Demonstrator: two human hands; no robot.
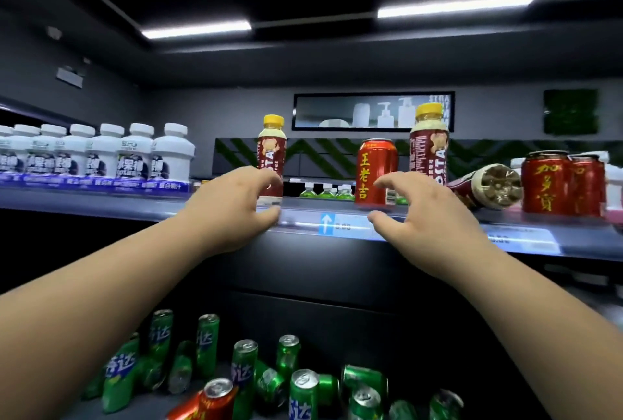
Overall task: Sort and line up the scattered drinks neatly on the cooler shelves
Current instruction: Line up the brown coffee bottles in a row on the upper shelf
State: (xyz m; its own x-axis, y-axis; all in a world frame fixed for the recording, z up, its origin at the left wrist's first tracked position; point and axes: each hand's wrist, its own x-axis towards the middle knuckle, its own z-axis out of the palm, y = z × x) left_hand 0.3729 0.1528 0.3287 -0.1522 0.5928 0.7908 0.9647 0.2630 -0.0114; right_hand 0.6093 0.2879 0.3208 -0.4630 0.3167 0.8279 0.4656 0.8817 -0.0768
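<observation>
The left hand [232, 207], fingers loosely spread and holding nothing, reaches the lower body of a brown-labelled, yellow-capped plastic coffee bottle [271, 156] at the upper shelf's [303, 220] front edge. The right hand [428, 217], also spread and unladen, nears a red aluminium can [376, 170] beside it. Both drinks look rigid, moderately heavy and possibly slick, so grasp mid-body.

The red can [375, 172] at the shelf [101, 205] front edge and the green cans [244, 372] below are glossy metal. The white bottles [135, 153] at its left end look smooth, matt plastic. The edge strip [350, 226] is shiny clear plastic.
</observation>
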